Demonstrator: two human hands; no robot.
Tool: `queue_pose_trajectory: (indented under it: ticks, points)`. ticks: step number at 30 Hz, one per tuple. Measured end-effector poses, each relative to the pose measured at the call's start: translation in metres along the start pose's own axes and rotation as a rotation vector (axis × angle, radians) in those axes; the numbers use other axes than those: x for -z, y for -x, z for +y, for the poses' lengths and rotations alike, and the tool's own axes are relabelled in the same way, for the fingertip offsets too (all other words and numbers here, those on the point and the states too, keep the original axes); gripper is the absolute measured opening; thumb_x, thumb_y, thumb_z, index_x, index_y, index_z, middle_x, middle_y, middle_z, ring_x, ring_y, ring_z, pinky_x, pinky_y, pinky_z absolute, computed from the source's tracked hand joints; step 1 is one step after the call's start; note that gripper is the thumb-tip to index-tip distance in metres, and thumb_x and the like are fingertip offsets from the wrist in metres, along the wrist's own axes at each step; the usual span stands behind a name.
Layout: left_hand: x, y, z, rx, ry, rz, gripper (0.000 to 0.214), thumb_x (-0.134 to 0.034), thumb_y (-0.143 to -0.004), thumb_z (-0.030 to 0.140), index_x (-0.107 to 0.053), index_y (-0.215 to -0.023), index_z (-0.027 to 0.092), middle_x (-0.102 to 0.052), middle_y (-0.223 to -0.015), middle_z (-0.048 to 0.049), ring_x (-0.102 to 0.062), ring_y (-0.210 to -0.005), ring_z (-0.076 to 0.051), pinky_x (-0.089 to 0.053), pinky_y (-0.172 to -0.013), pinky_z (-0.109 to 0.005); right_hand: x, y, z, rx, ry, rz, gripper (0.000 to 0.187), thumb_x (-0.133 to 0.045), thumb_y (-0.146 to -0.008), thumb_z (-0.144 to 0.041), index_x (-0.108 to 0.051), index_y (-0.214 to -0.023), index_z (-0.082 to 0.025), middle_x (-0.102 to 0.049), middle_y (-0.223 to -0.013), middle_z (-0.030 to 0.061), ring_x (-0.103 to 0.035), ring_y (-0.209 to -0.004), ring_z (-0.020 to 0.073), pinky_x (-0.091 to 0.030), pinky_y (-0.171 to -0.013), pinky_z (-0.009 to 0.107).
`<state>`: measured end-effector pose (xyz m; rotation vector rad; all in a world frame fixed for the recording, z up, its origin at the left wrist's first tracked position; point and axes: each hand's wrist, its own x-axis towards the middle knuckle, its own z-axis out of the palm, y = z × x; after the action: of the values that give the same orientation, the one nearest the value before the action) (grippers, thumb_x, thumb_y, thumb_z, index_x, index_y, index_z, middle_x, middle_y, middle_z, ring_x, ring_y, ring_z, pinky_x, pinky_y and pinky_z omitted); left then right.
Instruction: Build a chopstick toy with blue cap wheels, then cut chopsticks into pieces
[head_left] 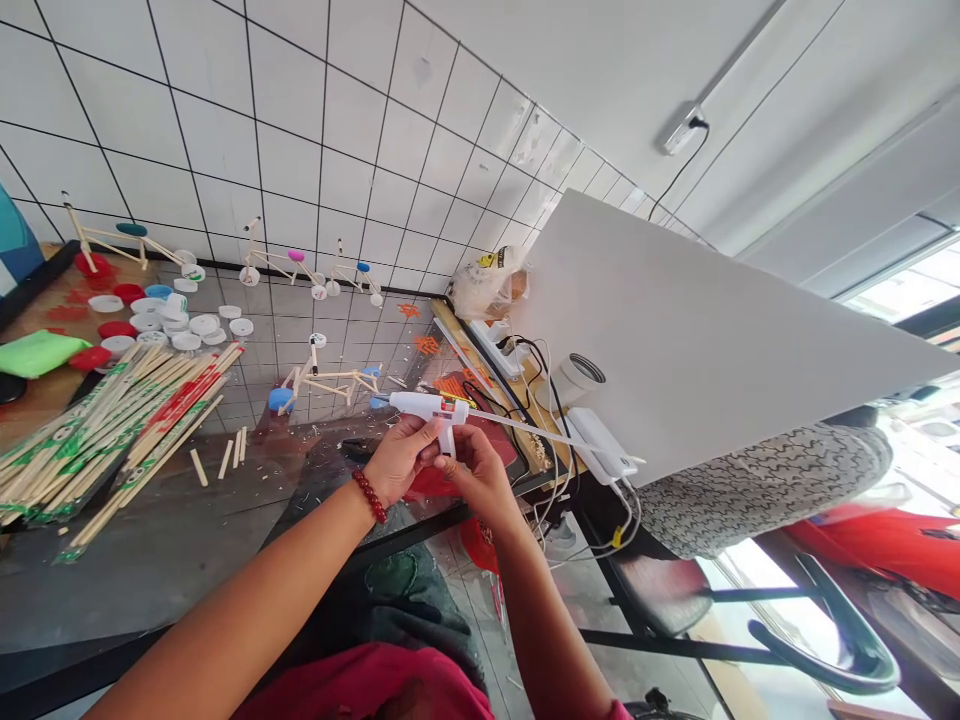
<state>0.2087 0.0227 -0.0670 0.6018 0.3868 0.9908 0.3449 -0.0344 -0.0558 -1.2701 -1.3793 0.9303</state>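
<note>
A white hot glue gun (pixel 429 405) is held between both hands, its nozzle pointing left and a long glue stick (pixel 517 425) sticking out behind. My left hand (pixel 401 455), with a red bead bracelet on the wrist, closes on the gun's body and handle. My right hand (pixel 480 470) grips the handle from the other side. Just left of the nozzle stands a small bicycle model (pixel 330 380) of short sticks with blue bottle caps at its ends. A few short cut sticks (pixel 226 458) lie further left on the table.
Bundles of wrapped chopsticks (pixel 112 430) and loose bottle caps (pixel 172 318) lie on the left. Several finished-looking stick models, one with a pink seat (pixel 296 256), stand along the tiled wall. A power strip (pixel 495 348), cables and a white adapter (pixel 602 443) are at right, beside a large white board (pixel 690 330).
</note>
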Motion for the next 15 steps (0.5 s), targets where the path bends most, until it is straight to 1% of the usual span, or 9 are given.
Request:
queue_pose_trajectory:
  ticks: [1,3,5,7,9,12,15]
  points:
    - [0.000,0.000,0.001,-0.004,0.003,0.007,0.045,-0.091,-0.059,0.047,-0.063,-0.071,0.014,-0.041,-0.052,0.0082,-0.033,-0.048,-0.004,-0.032,-0.046,-0.017,0.000,-0.002,-0.001,-0.010,-0.019,0.025,0.048,-0.082,-0.073,-0.043,-0.062,-0.112,-0.023,-0.072,-0.101,0.0053,-0.068,-0.089,0.0199,-0.057,-0.076,0.033]
    - [0.001,0.000,0.002,-0.008,0.006,0.017,0.044,-0.091,-0.060,0.047,-0.066,-0.079,0.015,-0.044,-0.055,0.0082,-0.033,-0.048,-0.004,-0.033,-0.047,-0.017,0.002,-0.006,-0.002,-0.020,-0.112,0.158,0.049,-0.081,-0.072,-0.049,-0.062,-0.108,-0.022,-0.071,-0.100,0.0047,-0.068,-0.082,0.0180,-0.057,-0.073,0.032]
    - [0.001,0.000,0.003,-0.007,0.001,0.022,0.046,-0.090,-0.061,0.047,-0.067,-0.084,0.015,-0.047,-0.058,0.0076,-0.033,-0.047,-0.003,-0.032,-0.046,-0.017,0.007,-0.011,-0.005,-0.007,-0.245,0.299,0.045,-0.076,-0.075,-0.054,-0.062,-0.104,-0.022,-0.070,-0.093,0.0026,-0.065,-0.074,0.0147,-0.057,-0.070,0.031]
    - [0.001,0.000,0.002,0.001,-0.010,0.020,0.046,-0.090,-0.060,0.047,-0.067,-0.082,0.013,-0.050,-0.059,0.0062,-0.034,-0.046,-0.003,-0.030,-0.045,-0.018,0.012,-0.016,-0.009,0.034,-0.339,0.375,0.039,-0.074,-0.078,-0.054,-0.063,-0.098,-0.022,-0.069,-0.083,-0.0003,-0.062,-0.067,0.0117,-0.055,-0.069,0.029]
    - [0.002,0.000,0.000,0.007,-0.021,0.020,0.047,-0.091,-0.059,0.048,-0.066,-0.076,0.013,-0.052,-0.059,0.0050,-0.035,-0.045,-0.003,-0.029,-0.044,-0.018,0.017,-0.020,-0.014,0.062,-0.363,0.392,0.034,-0.075,-0.077,-0.051,-0.064,-0.090,-0.021,-0.068,-0.075,-0.0016,-0.061,-0.063,0.0107,-0.054,-0.065,0.026]
    - [0.001,0.001,-0.002,0.010,-0.030,0.030,0.048,-0.091,-0.058,0.050,-0.064,-0.073,0.013,-0.053,-0.058,0.0043,-0.036,-0.045,-0.003,-0.030,-0.044,-0.019,0.021,-0.023,-0.019,0.071,-0.287,0.397,0.033,-0.078,-0.074,-0.049,-0.063,-0.077,-0.020,-0.068,-0.070,-0.0002,-0.062,-0.060,0.0122,-0.052,-0.059,0.026]
    - [-0.001,0.002,-0.003,0.017,-0.039,0.026,0.049,-0.091,-0.057,0.051,-0.063,-0.069,0.013,-0.050,-0.054,0.0047,-0.035,-0.045,-0.003,-0.031,-0.045,-0.020,0.024,-0.020,-0.024,0.118,-0.169,0.412,0.030,-0.080,-0.073,-0.046,-0.067,-0.079,-0.020,-0.070,-0.070,0.0010,-0.066,-0.063,0.0155,-0.055,-0.063,0.030]
